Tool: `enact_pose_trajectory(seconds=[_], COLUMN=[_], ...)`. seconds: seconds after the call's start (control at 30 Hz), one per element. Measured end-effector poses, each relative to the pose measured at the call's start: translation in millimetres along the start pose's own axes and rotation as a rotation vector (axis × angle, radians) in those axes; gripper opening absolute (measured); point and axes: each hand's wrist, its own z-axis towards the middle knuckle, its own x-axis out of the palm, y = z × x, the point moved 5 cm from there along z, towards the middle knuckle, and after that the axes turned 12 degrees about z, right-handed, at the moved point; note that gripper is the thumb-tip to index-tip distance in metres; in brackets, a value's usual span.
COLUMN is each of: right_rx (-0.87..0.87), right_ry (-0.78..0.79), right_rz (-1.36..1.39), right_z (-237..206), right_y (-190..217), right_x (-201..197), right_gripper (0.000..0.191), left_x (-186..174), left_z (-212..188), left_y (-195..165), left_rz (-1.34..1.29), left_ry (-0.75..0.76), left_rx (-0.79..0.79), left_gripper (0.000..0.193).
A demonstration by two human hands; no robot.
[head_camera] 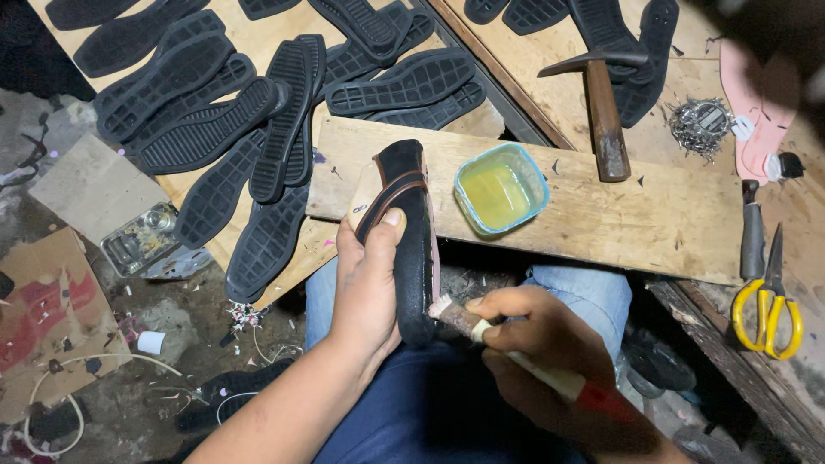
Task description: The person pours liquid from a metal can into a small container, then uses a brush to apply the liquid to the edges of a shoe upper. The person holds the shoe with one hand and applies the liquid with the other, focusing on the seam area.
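Item: 1 black shoe (411,232) with a brown band, held on edge above the lap, its long axis running near to far, toe end pointing far toward the plank (601,206). Left hand (368,288): wrapped around the left side of the shoe, thumb pressed on the upper face, fingers closed on it. Right hand (537,331): fingers closed around 1 brush (516,348) with a pale handle and a red end; the brush head touches the near right edge of the shoe, so the shoe lies just left of the right hand's fingers, and the brush handle slants away to the near right. Both hands meet the shoe at its near half; the far half stands free. Just far and right of the shoe: 1 small square tub (501,187) of yellowish liquid on the plank, with bare wood to its right. Further right on the plank: 1 hammer (604,112), head far. Far right: 1 pair of yellow-handled scissors (769,296) beside a dark-handled tool, and a heap of small metal tacks (700,125). Far left: many black rubber soles (249,120) overlapping on a board. Near: blue trousers under the hands; littered floor at left.
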Motion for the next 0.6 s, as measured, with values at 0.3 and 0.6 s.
enact_pose_trajectory(seconds=[0.3,0.6], right_rx=[0.013,0.026], right_ry=[-0.006,0.019], right_rz=[0.063,-0.058], right_z=[4.7,-3.8], right_y=[-0.8,-5.9], right_x=[1.3,3.2], right_gripper=[0.022,0.030], left_x=[3.7,0.1], left_z=[-1.7,1.6], left_y=[-2.2,2.2], left_rz=[-0.002,-0.003], left_ry=[0.013,-0.016], left_rx=[-0.024,-0.028], left_gripper=[0.039,0.039])
